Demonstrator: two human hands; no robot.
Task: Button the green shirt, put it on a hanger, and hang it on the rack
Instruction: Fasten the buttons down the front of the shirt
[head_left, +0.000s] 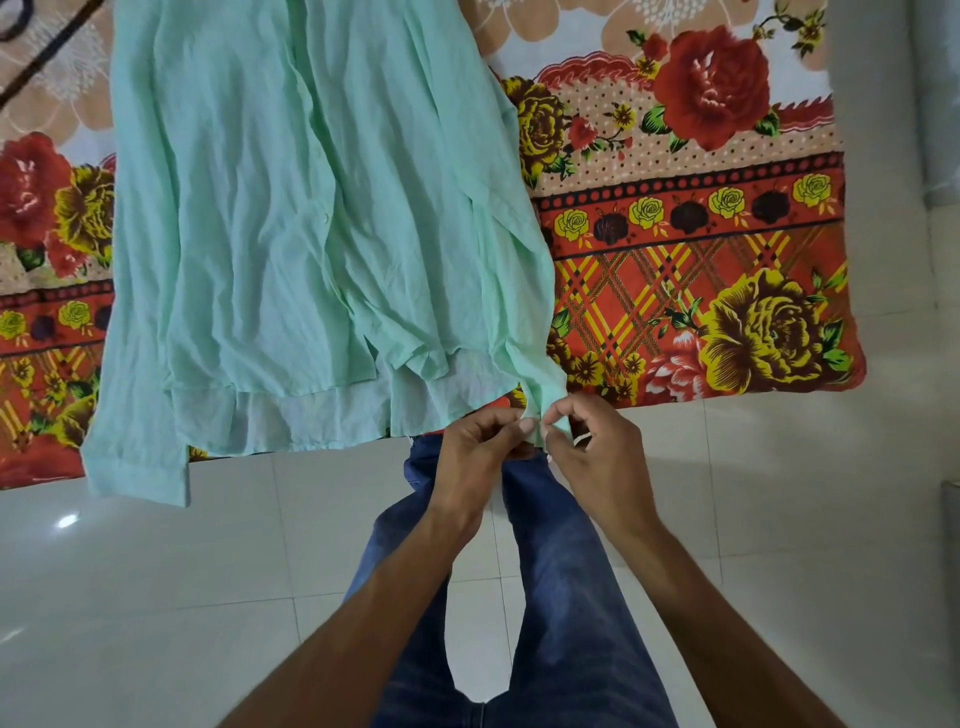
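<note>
Looking down at a flowered bed (701, 218) with the green shirt (291, 208) lying spread front-up across it, collar end far, hem spilling just past the near edge above the white tiled floor (208, 571).

Working, by the look of it, on the buttoning step, and at a sleeve end rather than the front. Pinching the cuff (545, 423) of the right-side sleeve at the near edge of the bed: left hand (475, 449) gripping one flap between thumb and curled fingers, right hand (597, 447) gripping the other, fingertips almost meeting. Not showing whether the cuff button is through yet, being hidden under the fingers.

Calling next, probably, for lining that button up with its hole and pushing it through while keeping the thin cloth taut, then moving on to the front. Leaving hanger and rack for later, neither being in view.

Appearing pale mint, thin and heavily creased, nearly see-through along the hem. Dangling off the near left corner, the left-side sleeve (135, 457). Running down the middle, the front placket, closed higher up, gaping open towards the hem, with one small button (325, 218) showing.
</note>
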